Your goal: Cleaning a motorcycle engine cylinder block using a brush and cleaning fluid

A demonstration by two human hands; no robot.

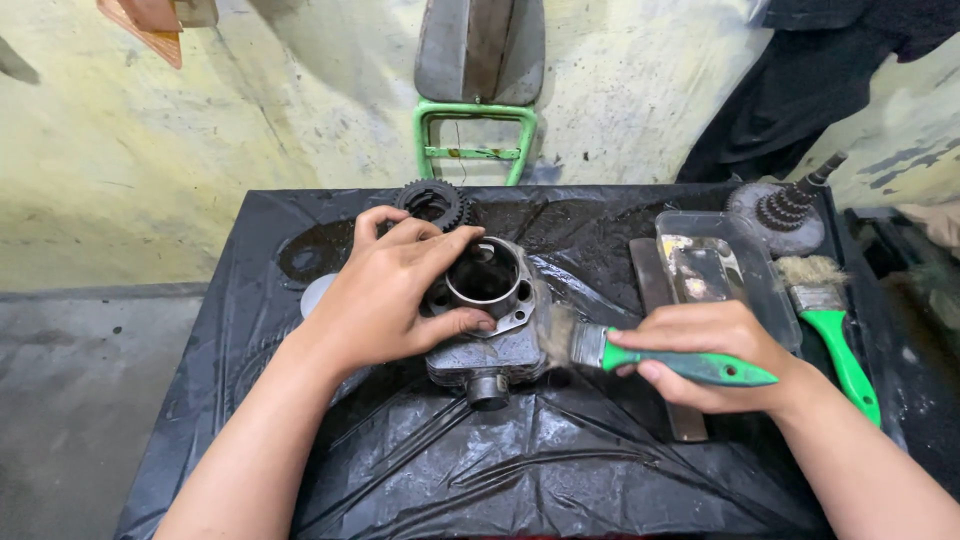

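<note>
1. A person's left hand [385,295] is clamping over the near-left rim of a grimy engine cylinder [487,320], fingers curled across the top and thumb pressing at the bore's edge, steadying the part on a counter [560,470] draped in black plastic sheeting.

2. The cylinder is sitting at the middle of the counter, bore facing up. Its dark metal is looking oily, with cooling fins along the lower body and a short round port jutting toward the camera. A black toothed gear [433,200] is lying just behind the left hand.

3. The right hand [715,355] is closing around the green handle of a paintbrush [640,355], whose wet bristles are touching the cylinder's right flank. By the look of it, the scrubbing step is under way; working the remaining faces would probably call for turning the part under the left hand while the brush keeps contact.

4. A flat metal bar [652,275] is lying beneath and behind the right hand, beside a clear plastic tray [775,300] holding smeared residue.

5. A second green-handled brush [830,320] is resting near the counter's right edge, and a stepped gear shaft [790,205] is standing on a grey disc at the far right corner.
</note>
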